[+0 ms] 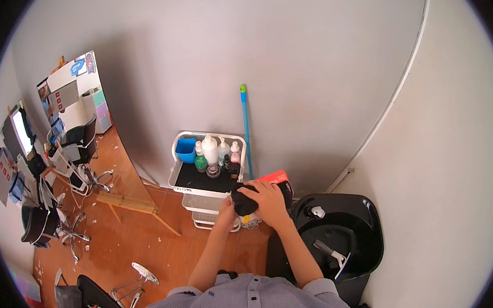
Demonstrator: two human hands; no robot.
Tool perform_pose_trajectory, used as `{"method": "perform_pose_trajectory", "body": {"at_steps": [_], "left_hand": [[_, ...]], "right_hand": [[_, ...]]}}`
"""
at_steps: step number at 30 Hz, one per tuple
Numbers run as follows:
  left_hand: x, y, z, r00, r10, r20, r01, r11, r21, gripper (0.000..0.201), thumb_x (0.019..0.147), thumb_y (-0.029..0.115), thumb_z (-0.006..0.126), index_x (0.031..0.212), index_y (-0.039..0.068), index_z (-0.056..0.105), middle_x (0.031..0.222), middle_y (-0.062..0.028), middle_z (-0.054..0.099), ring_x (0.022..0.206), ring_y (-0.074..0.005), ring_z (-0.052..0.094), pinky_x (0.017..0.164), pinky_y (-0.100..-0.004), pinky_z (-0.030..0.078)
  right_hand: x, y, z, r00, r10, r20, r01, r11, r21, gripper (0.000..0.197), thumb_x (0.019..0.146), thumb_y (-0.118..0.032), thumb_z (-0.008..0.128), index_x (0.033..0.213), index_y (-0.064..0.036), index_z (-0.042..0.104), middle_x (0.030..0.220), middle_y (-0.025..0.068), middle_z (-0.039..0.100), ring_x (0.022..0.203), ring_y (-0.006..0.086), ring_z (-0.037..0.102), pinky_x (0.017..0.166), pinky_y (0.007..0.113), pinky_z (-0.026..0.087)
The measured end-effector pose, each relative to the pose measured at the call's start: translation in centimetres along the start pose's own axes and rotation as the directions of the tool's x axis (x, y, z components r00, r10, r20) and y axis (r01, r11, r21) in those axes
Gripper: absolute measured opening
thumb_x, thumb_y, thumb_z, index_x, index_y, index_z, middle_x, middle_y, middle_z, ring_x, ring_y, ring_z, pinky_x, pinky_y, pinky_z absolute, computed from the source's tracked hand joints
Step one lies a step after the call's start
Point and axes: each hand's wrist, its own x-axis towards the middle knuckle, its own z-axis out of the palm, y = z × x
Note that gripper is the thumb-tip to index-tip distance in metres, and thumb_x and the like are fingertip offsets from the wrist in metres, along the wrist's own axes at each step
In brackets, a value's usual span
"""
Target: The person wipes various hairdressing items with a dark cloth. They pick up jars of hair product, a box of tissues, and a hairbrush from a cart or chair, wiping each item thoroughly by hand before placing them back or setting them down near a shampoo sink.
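In front of my body, both hands are closed on a soft-looking black bundle (244,203); its exact kind cannot be made out. My left hand (227,212) grips it from below on the left. Over its top and right side lies my right hand (268,200), with the fingers bent around it. Just beyond the bundle stands a white-framed trolley (177,185) with a black mat on top. On it are a blue container (186,150), a white bottle (209,150), a green-lidded jar (201,163) and several other bottles. A red and black box (276,178) shows behind my right hand.
A black wash basin (374,241) stands at the right, holding a squeegee-like tool (336,255) and a crumpled white piece (318,212). A blue pole (247,128) leans on the wall. At the left are a tall mirror (116,168) on a wooden stand (130,204) and a black chair (39,226).
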Motion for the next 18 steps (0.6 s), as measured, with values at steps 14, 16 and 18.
{"method": "perform_pose_trajectory", "body": {"at_steps": [14, 16, 18], "left_hand": [[1.0, -2.4, 3.7, 0.975, -0.125, 0.182, 0.048, 0.925, 0.378, 0.045, 0.076, -0.002, 0.061, 0.118, 0.002, 0.047, 0.108, -0.0071, 0.058, 0.097, -0.0167, 0.057, 0.086, -0.0292, 0.046], [1.3, -3.4, 4.7, 0.972, -0.149, 0.181, 0.066, 0.914, 0.401, 0.04, 0.075, 0.0, 0.062, 0.113, 0.003, 0.049, 0.105, -0.0058, 0.059, 0.094, -0.0152, 0.058, 0.084, -0.0287, 0.046], [1.5, -4.2, 5.1, 0.96, -0.189, 0.206, 0.096, 0.915, 0.391, 0.043, 0.075, 0.0, 0.063, 0.115, 0.003, 0.049, 0.106, -0.0058, 0.059, 0.096, -0.0155, 0.057, 0.085, -0.0289, 0.046]], "right_hand": [[-5.1, 4.8, -3.5, 0.984, 0.172, -0.041, -0.167, 0.98, 0.105, 0.05, 0.055, -0.005, 0.067, 0.103, -0.0166, 0.061, 0.107, 0.0022, 0.057, 0.1, 0.0242, 0.054, 0.081, 0.038, 0.042], [-6.2, 6.6, -3.7, 0.963, 0.269, -0.034, -0.261, 0.954, 0.146, 0.053, 0.053, -0.004, 0.069, 0.104, -0.0168, 0.061, 0.106, 0.003, 0.058, 0.099, 0.0256, 0.055, 0.081, 0.039, 0.043], [-8.5, 8.4, -4.7, 0.916, 0.399, -0.041, -0.394, 0.915, 0.089, 0.056, 0.052, -0.004, 0.07, 0.105, -0.017, 0.061, 0.105, 0.0043, 0.058, 0.098, 0.0274, 0.056, 0.08, 0.039, 0.045]]}}
